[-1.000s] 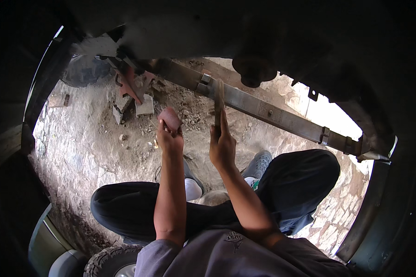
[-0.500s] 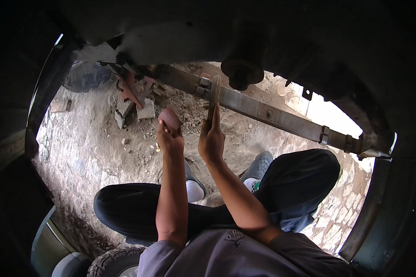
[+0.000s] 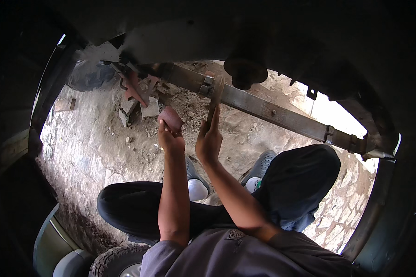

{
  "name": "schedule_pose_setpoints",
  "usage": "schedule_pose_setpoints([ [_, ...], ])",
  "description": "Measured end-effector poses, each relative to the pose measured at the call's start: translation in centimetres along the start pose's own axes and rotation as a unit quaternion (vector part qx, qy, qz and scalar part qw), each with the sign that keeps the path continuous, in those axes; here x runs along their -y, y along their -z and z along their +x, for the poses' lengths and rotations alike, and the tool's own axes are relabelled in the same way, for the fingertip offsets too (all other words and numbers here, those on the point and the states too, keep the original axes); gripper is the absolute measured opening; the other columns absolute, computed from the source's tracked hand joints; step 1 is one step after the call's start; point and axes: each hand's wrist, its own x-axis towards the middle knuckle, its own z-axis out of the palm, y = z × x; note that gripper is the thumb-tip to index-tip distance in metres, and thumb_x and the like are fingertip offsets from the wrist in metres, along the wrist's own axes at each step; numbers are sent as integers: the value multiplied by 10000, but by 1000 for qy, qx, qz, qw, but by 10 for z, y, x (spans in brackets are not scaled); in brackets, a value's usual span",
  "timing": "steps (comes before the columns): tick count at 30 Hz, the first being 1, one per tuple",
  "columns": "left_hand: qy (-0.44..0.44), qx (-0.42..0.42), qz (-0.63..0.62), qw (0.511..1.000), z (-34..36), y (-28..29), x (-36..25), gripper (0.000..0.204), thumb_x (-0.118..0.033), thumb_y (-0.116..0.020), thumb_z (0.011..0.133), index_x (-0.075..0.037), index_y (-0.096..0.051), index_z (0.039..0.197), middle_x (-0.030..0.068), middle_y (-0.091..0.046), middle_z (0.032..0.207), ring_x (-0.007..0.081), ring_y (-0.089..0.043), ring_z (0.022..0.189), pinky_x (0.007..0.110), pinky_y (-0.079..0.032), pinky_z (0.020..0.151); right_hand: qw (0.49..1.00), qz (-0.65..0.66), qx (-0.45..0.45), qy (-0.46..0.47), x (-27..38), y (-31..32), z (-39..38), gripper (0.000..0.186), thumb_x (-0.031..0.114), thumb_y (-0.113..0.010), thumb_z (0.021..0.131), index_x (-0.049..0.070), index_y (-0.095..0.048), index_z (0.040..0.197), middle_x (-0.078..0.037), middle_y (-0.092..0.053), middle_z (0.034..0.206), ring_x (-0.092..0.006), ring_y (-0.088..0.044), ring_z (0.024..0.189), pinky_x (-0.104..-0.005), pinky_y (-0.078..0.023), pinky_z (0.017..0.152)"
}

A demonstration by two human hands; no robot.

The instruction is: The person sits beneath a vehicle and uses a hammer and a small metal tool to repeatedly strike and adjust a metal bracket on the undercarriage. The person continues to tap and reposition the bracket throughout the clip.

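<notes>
My left hand (image 3: 171, 138) grips a curved reddish-brown sheet (image 3: 171, 118), which looks like abrasive paper, held up over the dirt. Close to its right, my right hand (image 3: 208, 141) has its fingers around a long, flat, worn bar (image 3: 217, 94) standing lengthwise away from me. The bar's far end overlaps a long metal leaf spring (image 3: 282, 117) beside a bracket (image 3: 205, 84); whether they touch I cannot tell. The spring crosses diagonally under the dark vehicle body.
A dark bushing (image 3: 244, 73) hangs overhead. Red metal pieces (image 3: 133, 90), broken blocks (image 3: 150, 108) and rubble lie at upper left. My bent legs (image 3: 300, 180) and shoes are below my hands; a tire (image 3: 108, 264) is at lower left, wheel-arch edges at both sides.
My right hand and the bar have moved to the left, nearer the left hand. My left hand keeps its hold on the reddish sheet. The view has shifted slightly.
</notes>
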Motion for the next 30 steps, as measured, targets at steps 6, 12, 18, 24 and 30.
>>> schedule_pose_setpoints([
  [6, -3, -35, 22, 999, -3, 13, -7, 435, -367, -580, 1094, -94, -565, 1432, 70, -646, 1346, 237, -646, 1170, 416, -522, 950, 993, -23, 62, -101, 22, -6, 66, 741, 247, -566, 1081, 173, -168, 1702, -323, -733, 1025, -537, -708, 882, -593, -543, 753],
  [12, -13, -25, 17, 999, -12, 0, -7, 414, -335, -551, 1109, -62, -567, 1420, 90, -652, 1350, 241, -656, 1199, 413, -545, 976, 997, -45, 39, -42, 4, 5, 49, 802, 178, -611, 1060, 214, -148, 1714, -295, -735, 953, -483, -727, 845, -577, -523, 715],
  [18, -14, 2, 1, 1000, -6, 0, -1, 399, -296, -542, 1110, -35, -562, 1412, 108, -664, 1351, 249, -673, 1220, 422, -566, 1030, 997, -46, 58, -11, 0, 15, 7, 814, 148, -608, 1059, 223, -136, 1718, -299, -732, 1022, -480, -729, 875, -571, -537, 722],
  [24, -20, 7, 5, 1000, -1, 9, 5, 394, -279, -555, 1105, -23, -562, 1404, 106, -671, 1327, 239, -682, 1199, 407, -571, 1004, 984, -75, 163, 5, -25, 43, 102, 706, 277, -601, 1087, 275, -250, 1699, -285, -730, 1215, -467, -731, 1061, -538, -573, 869],
  [30, -30, 8, -14, 999, 9, 21, 1, 395, -298, -557, 1103, -47, -564, 1408, 89, -665, 1337, 239, -673, 1197, 403, -557, 982, 968, -130, 195, 93, 10, 104, 89, 620, 223, -647, 1058, 234, -427, 1637, -275, -741, 1163, -453, -741, 1010, -534, -577, 894],
])
